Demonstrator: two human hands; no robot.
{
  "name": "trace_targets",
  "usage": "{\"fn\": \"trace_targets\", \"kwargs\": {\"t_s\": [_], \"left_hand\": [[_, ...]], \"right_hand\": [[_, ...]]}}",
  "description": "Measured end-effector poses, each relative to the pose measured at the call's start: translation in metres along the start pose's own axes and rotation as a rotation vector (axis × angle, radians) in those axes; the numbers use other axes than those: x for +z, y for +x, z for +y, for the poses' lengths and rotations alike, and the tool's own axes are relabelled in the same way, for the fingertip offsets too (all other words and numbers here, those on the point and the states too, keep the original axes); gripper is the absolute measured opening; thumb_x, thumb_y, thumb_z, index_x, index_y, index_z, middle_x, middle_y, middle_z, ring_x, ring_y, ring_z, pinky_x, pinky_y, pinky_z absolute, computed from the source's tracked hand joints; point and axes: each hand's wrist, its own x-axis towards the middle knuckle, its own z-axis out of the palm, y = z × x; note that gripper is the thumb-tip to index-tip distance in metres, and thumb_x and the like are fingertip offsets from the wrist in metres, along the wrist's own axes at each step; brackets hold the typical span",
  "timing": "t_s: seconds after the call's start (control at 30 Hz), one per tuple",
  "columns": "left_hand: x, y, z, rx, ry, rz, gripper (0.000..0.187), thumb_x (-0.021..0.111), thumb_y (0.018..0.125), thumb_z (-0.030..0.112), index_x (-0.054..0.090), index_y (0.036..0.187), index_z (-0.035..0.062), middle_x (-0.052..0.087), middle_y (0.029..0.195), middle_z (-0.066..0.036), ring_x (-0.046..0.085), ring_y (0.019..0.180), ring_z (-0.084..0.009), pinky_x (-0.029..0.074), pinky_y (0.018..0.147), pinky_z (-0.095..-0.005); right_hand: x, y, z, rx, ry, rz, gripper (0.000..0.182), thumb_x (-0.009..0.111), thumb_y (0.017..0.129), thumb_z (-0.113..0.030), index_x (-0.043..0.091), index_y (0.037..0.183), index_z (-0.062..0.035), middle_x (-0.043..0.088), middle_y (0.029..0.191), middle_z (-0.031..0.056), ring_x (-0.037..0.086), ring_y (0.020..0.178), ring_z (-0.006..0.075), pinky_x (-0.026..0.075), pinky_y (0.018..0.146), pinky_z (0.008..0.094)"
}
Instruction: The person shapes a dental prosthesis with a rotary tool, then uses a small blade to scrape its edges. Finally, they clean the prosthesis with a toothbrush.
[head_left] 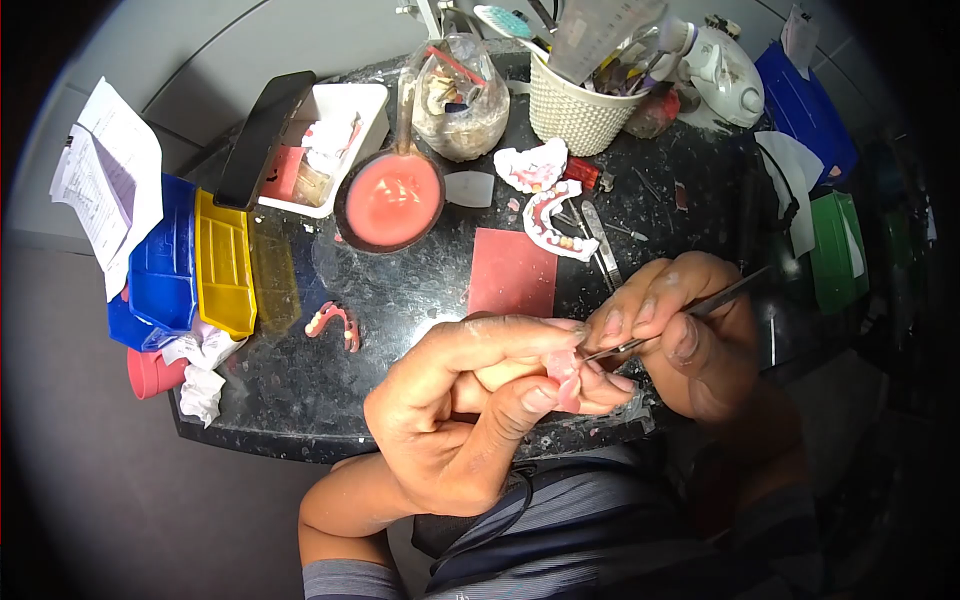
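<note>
My left hand (450,410) pinches a small pink denture piece (567,382) between thumb and fingers; much of it is hidden by the fingertips. A thin, dark metal carving tool (728,292) lies in the grip of my right hand (690,330), its tip meeting or nearly meeting the pink piece. Just beyond both hands, a pink wax sheet (512,270) rests flat on the black table. Behind that are a plaster dental model with teeth (556,222) and a second plaster model (531,166). A metal knife handle (601,240) lies beside them.
Another pink denture (336,324) lies at the left. A pan of pink wax (393,200), a white box (372,112), a glass jar (465,125) and a tool basket (575,112) stand behind. Bins, blue (160,270), yellow (225,265) and green (836,250), line the sides.
</note>
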Motion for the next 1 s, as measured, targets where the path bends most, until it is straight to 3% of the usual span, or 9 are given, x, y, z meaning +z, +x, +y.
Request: {"fn": "trace_targets", "kwargs": {"t_s": [0.5,0.8,0.87,1.0], "left_hand": [[-0.001,-0.001,-0.006,-0.027,-0.105,0.025,0.029,0.05,0.097,-0.005,0.043,0.123,-0.0177,0.064,0.103,-0.03,0.069,0.096,-0.0371,0.059,0.086,-0.0443],[0.0,0.001,-0.004,-0.013,-0.09,0.027,0.027,0.049,0.098,-0.004,0.045,0.122,-0.0172,0.064,0.102,-0.029,0.07,0.094,-0.0362,0.06,0.083,-0.0435],[0.005,0.002,0.002,-0.11,-0.015,0.092,0.025,0.061,0.094,0.001,0.049,0.115,-0.0058,0.063,0.098,-0.017,0.066,0.09,-0.0207,0.055,0.084,-0.0335],[0.004,0.002,0.003,-0.064,0.096,0.083,0.021,0.062,0.094,0.0,0.051,0.111,-0.005,0.062,0.099,-0.017,0.065,0.089,-0.0189,0.055,0.081,-0.0302]], "right_hand": [[0.003,-0.001,0.001,-0.054,-0.121,0.037,0.017,0.067,0.093,-0.01,0.066,0.101,0.0053,0.069,0.102,0.022,0.069,0.096,0.0269,0.056,0.088,0.0372],[0.005,-0.001,0.0,-0.062,-0.155,0.026,0.016,0.064,0.095,-0.008,0.064,0.102,0.0059,0.069,0.102,0.0219,0.069,0.096,0.0253,0.056,0.086,0.0366],[0.004,-0.001,0.001,-0.036,-0.118,0.025,0.017,0.062,0.096,-0.009,0.064,0.103,0.0064,0.069,0.102,0.022,0.069,0.095,0.0241,0.056,0.085,0.0363],[0.003,-0.001,-0.005,0.128,0.026,0.002,0.021,0.056,0.1,-0.011,0.061,0.105,0.008,0.069,0.101,0.0225,0.068,0.091,0.0209,0.056,0.082,0.0348]]}}
